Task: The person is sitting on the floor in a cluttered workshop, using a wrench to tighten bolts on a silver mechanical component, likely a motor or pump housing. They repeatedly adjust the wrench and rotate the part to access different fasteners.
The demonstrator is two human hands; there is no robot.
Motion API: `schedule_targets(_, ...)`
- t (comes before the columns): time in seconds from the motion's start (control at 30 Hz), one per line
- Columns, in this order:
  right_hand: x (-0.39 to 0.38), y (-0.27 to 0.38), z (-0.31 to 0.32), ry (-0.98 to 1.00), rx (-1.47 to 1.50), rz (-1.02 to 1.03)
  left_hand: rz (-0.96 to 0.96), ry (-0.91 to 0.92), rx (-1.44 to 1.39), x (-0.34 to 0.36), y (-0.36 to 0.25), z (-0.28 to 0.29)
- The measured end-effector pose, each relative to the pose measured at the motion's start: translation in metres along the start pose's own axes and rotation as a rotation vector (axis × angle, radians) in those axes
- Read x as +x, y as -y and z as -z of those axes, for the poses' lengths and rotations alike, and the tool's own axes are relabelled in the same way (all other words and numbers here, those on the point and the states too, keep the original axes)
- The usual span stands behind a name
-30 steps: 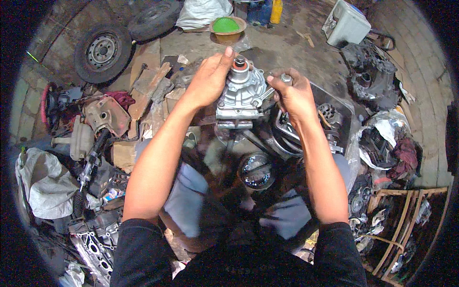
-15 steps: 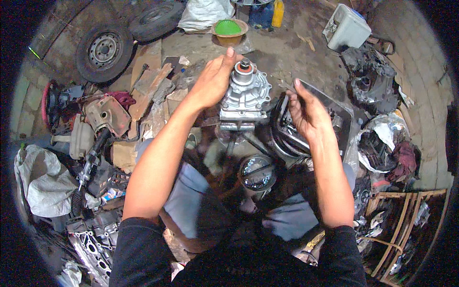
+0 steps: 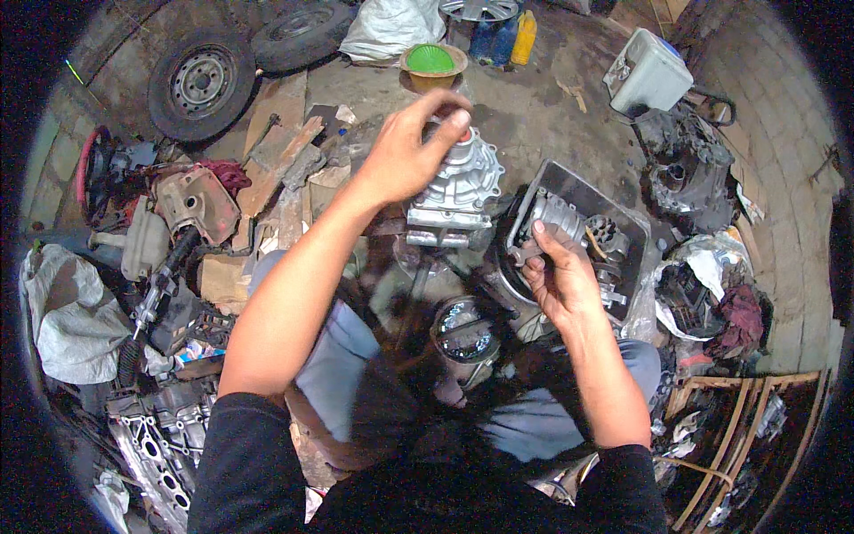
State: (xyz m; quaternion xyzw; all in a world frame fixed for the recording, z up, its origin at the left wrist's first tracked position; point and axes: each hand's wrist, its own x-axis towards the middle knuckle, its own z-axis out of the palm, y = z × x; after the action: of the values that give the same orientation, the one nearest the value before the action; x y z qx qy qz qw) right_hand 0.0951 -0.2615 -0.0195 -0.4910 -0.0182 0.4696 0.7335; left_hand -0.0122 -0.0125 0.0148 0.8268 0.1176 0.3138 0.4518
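Observation:
A silver cast-metal housing (image 3: 458, 182) with a ribbed, bolted flange stands upright in front of me. My left hand (image 3: 409, 147) is at its top, thumb and bent fingers closed around the shaft end, which they mostly hide. An orange-red ring (image 3: 465, 135) peeks out beside the thumb. My right hand (image 3: 565, 276) is over the near left side of a black tray (image 3: 642, 233) full of metal parts. Its thumb and fingers pinch a small grey metal piece (image 3: 527, 254), whose kind I cannot make out. Inside the tray lies a grey cylindrical part (image 3: 559, 214).
Below the housing sits a round dark shiny part (image 3: 465, 329) between my knees. Wheels with tyres (image 3: 201, 82), a steering wheel (image 3: 92, 173) and an engine head (image 3: 158, 467) lie to the left. To the right are a white box (image 3: 648, 73) and a wooden crate (image 3: 747, 445).
My left hand has shifted from the housing's side onto the shaft top. My right hand has moved down and nearer to me, over the tray's edge, uncovering the parts inside.

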Motion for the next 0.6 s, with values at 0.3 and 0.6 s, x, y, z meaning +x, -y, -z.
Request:
schedule_targets(0.3, -0.009, 0.001, -0.032, -0.035, -0.311, 0.36, -0.36, 0.025, 0.339, -0.021, -0.012, 0.02)
schedule_targets(0.6, -0.019, -0.021, -0.032, -0.096, -0.646, 0.77, -0.354, 0.185, 0.381, -0.028, -0.007, 0.015)
